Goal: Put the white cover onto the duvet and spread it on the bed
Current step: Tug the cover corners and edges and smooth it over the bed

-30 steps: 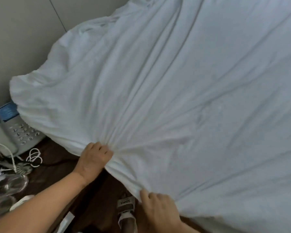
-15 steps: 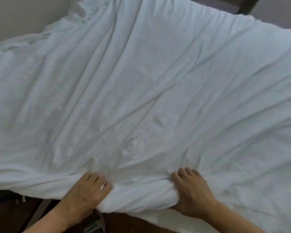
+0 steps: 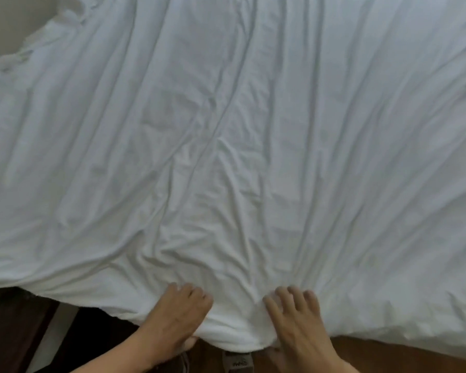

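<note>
Both of your hands grip the near edge of the white covered duvet (image 3: 226, 146). Your left hand (image 3: 176, 316) has its fingers curled over the top of the hem, thumb tucked beneath. Your right hand (image 3: 297, 321), just beside it, lies fingers spread on the fabric with the thumb under the edge, pinching it. The duvet stretches away from your hands, wrinkled, creases fanning out from your grip. A dark wooden floor (image 3: 14, 332) shows below your left hand.
</note>
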`<state>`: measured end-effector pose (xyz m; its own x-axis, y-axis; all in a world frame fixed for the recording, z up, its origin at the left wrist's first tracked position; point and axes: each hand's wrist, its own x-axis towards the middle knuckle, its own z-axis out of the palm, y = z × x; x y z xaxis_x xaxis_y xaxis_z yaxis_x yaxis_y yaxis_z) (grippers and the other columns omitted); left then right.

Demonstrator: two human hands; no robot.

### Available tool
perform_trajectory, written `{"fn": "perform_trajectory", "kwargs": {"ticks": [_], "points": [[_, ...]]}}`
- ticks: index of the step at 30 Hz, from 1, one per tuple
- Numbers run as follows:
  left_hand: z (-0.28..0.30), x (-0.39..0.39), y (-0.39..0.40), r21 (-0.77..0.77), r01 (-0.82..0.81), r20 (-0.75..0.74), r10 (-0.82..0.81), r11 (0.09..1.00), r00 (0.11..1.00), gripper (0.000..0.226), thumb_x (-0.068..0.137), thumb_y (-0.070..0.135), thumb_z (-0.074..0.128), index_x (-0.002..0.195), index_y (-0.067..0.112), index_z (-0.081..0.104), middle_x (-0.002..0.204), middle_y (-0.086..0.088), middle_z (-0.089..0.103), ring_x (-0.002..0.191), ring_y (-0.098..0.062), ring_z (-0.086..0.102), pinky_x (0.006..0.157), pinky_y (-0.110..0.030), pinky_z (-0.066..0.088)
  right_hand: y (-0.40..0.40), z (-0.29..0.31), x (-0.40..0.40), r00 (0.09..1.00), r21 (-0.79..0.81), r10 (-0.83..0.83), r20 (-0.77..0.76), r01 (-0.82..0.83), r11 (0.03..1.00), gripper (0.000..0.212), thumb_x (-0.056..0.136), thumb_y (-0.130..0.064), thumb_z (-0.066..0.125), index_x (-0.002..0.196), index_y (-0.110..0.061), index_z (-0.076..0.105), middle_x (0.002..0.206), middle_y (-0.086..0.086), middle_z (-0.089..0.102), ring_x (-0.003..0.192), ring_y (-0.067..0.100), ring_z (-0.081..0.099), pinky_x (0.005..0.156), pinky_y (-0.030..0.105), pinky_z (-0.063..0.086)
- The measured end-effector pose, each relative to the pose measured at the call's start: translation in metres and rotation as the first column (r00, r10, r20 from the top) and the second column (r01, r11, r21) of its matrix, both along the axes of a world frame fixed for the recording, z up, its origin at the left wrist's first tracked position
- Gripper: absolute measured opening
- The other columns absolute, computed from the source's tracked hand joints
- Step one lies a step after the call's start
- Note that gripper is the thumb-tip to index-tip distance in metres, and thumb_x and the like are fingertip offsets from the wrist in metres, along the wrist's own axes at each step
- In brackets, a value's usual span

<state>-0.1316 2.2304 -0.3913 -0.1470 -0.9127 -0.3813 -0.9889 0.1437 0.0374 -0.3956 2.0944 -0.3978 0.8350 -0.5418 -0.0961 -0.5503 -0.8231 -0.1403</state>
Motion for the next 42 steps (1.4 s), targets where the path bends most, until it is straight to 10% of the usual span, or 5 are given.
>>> {"fn": "perform_trajectory", "kwargs": {"ticks": [11, 22, 32, 38, 42], "points": [[-0.057, -0.128, -0.072, -0.054, 0.229, -0.067, -0.232, 0.972, 0.97, 0.033, 0.065, 0.011, 0.048, 0.077, 0.028, 0.074, 0.051, 0.0, 0.052, 0.035, -0.019, 0.049, 0.033, -0.021, 0.026, -0.048, -0.019, -0.089, 0.972, 0.045, -0.179, -0.155, 0.188, 0.981, 0.045, 0.045, -0.026, 0.091, 0.08, -0.019, 0.064, 0.069, 0.001, 0.057, 0.057, 0.025, 0.057, 0.047, 0.034, 0.047], [0.016, -0.249, -0.197, -0.111, 0.188, -0.265, -0.212, 0.976, 0.941, 0.074, 0.078, 0.07, 0.062, 0.125, 0.016, 0.047, 0.114, -0.003, 0.056, 0.099, -0.025, 0.06, 0.08, -0.037, 0.046, -0.169, 0.056, -0.209, 0.89, -0.036, -0.252, -0.379, 0.258, 0.965, 0.122, 0.052, -0.109, 0.039, 0.134, -0.019, 0.049, 0.129, 0.009, 0.046, 0.118, 0.033, 0.047, 0.103, 0.053, 0.04], [-0.043, -0.314, -0.175, -0.085, 0.281, -0.2, -0.293, 0.956, 0.935, 0.014, 0.075, 0.017, 0.063, 0.082, 0.016, 0.051, 0.057, -0.004, 0.053, 0.04, -0.026, 0.055, 0.033, -0.032, 0.043, -0.065, -0.058, -0.315, 0.908, -0.022, -0.419, -0.03, 0.418, 0.908, 0.037, 0.061, -0.004, 0.075, 0.088, -0.018, 0.055, 0.067, 0.002, 0.054, 0.055, 0.023, 0.052, 0.048, 0.033, 0.046], [0.03, -0.35, -0.232, 0.181, 0.675, -0.021, -0.684, 0.715, 0.729, 0.018, 0.094, 0.022, 0.063, 0.1, 0.008, 0.07, 0.103, -0.015, 0.072, 0.095, -0.035, 0.07, 0.071, -0.037, 0.036, -0.114, -0.002, -0.349, 0.985, 0.215, -0.169, -0.046, 0.175, 0.961, 0.061, 0.085, -0.078, 0.054, 0.1, -0.019, 0.057, 0.089, 0.002, 0.058, 0.076, 0.023, 0.053, 0.07, 0.039, 0.044], [0.038, -0.375, -0.276, -0.031, 0.516, -0.26, -0.505, 0.856, 0.823, 0.061, 0.074, 0.076, 0.057, 0.107, 0.024, 0.053, 0.106, 0.0, 0.064, 0.096, -0.027, 0.063, 0.071, -0.036, 0.04, -0.183, 0.03, -0.4, 0.385, -0.011, -0.909, 0.158, 0.922, 0.388, 0.072, 0.085, -0.069, 0.057, 0.129, -0.013, 0.051, 0.125, 0.009, 0.052, 0.112, 0.033, 0.052, 0.095, 0.05, 0.044]]}}
